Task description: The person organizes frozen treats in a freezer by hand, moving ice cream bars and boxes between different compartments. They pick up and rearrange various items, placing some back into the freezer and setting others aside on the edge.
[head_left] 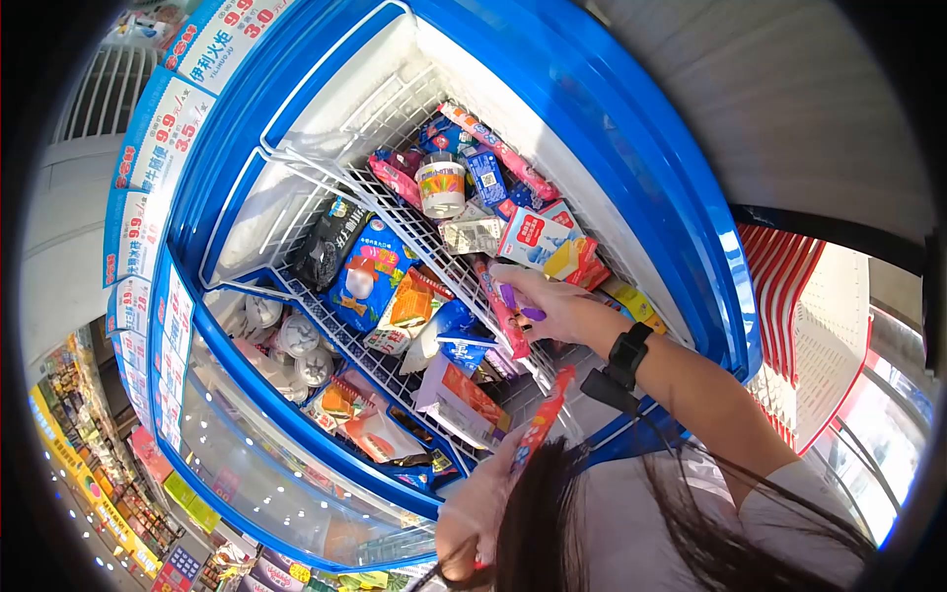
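Observation:
My right hand [554, 304], with a black band on the wrist, reaches into the chest freezer [582, 49]. Its fingers are curled around a long pink-red ice pop packet [500, 308]; something small and purple shows at the fingers, too small to name. Lower down, my left hand [472, 508] grips another long red ice pop packet [545, 416], partly covered by dark hair. Close to my right hand lie a red, white and blue ice cream box [533, 237] and a white tub [441, 187]. A blue ice cream bag [367, 271] lies in the neighbouring compartment.
White wire baskets [330, 163] divide the freezer, holding several bags, boxes and round clear-packed items [298, 335]. Price labels [163, 148] line the left rim. A red-edged rack [789, 306] stands at the right. Stocked shelves [94, 474] are at lower left.

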A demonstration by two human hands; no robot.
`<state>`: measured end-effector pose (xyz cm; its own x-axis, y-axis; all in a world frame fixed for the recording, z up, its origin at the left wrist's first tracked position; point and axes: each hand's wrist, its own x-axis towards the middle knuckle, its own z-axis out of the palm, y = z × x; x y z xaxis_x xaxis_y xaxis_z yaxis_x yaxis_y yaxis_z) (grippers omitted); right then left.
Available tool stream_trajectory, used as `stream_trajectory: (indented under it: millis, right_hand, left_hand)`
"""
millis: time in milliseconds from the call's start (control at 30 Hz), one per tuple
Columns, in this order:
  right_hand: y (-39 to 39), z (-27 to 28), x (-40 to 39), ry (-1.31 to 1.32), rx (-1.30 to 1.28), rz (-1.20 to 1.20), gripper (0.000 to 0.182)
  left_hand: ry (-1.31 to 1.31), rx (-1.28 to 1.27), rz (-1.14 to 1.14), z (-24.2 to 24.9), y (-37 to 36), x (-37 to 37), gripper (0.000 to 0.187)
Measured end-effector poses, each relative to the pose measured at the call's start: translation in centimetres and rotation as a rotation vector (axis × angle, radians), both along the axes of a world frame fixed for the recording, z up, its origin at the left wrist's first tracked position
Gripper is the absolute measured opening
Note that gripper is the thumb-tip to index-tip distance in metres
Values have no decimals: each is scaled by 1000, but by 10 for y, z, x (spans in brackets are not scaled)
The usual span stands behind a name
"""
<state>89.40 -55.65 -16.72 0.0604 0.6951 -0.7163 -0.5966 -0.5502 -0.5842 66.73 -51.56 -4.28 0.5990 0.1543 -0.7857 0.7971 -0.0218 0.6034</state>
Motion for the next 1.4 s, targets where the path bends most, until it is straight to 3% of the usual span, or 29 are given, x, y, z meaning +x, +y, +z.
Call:
stream_trajectory:
  millis: [67,133,167,200,233,267,300,367,400,433,500,567,600,633,700,767,833,867,900,933,1000,1067,1133,1167,1200,1233,1300,1333,1400]
  right_hand:
    - [5,1,-3,143,-128,-166,50]
    - [8,-13,-3,204,-171,-134,51]
    - [9,-25,-4,265,-213,-104,53]
    - [7,-45,-6,266,-213,-102,53]
    - [5,-65,-6,115,-182,22,56]
    - [1,-83,-8,-37,-149,145,60]
    - [7,-59,-2,-36,-149,146,60]
    - [26,17,17,-253,-374,407,60]
    - [24,8,15,-255,-376,406,60]
    - [21,-8,10,-381,-282,440,52]
    - [10,-23,2,-495,-194,477,44]
    - [3,-25,0,-942,181,575,40]
    - [2,-28,0,-980,200,622,44]
    - [1,-28,0,-979,205,626,44]
    - [-2,-27,1,-1046,208,754,62]
    - [-10,-42,-4,-1167,216,641,55]
    - [-3,-29,-2,-1278,218,520,49]
    - [6,-11,2,-576,-97,132,47]
    - [12,2,3,147,-378,-242,48]
    - [8,-22,-6,90,-348,-234,60]
    - [2,-27,-9,79,-329,-239,55]
    - [-14,-40,-12,67,-315,-246,51]
    - [-29,-56,-12,-714,45,100,25]
    - [-35,-52,-11,-712,50,107,25]
    - [-31,-22,-4,-998,59,264,20]
    - [-31,-5,-1,-1281,67,425,17]
    - [-34,-18,4,-1339,27,515,15]
    - [-32,-9,11,-1199,-66,561,16]
    - [-32,-6,13,-1058,-161,601,17]
  left_hand:
    - [-80,-34,27,-24,-5,-5,37]
    - [-85,-580,545,-56,0,5,49]
    - [-85,-581,546,-59,-2,16,49]
    - [89,-471,638,-54,-3,37,54]
    - [259,-356,723,-53,-2,53,59]
    - [258,-356,725,-55,1,64,59]
    - [280,-382,812,-57,4,71,57]
    - [300,-408,902,-63,2,77,54]
    - [262,-389,1041,-72,-2,77,52]
    - [228,-371,1178,-76,-6,79,49]
    - [245,-322,1191,-82,-9,85,40]
    - [27,-446,1462,-96,-9,86,31]
    - [-92,-478,1443,-118,-6,79,23]
    - [-94,-476,1449,-118,0,84,23]
    - [-113,-473,1399,-116,14,97,30]
    - [-88,-468,1349,-113,18,101,39]
    - [-299,-266,1126,-122,10,96,56]
    - [-194,-180,1079,-129,8,95,70]
    - [-189,-179,1080,-130,4,92,70]
    - [-246,-129,1095,-129,-2,88,73]
    - [-294,7,1031,-136,-3,86,80]
    - [-297,46,1111,-137,-13,88,74]
    - [-301,92,1197,-132,-13,90,69]
    - [-159,329,1048,-133,-12,89,53]
    - [-14,554,886,-133,-11,87,39]
    - [-7,555,892,-126,-10,86,39]
    - [65,624,737,-112,-7,87,27]
    - [68,623,740,-112,-7,85,27]
    - [74,421,674,-110,-9,82,32]
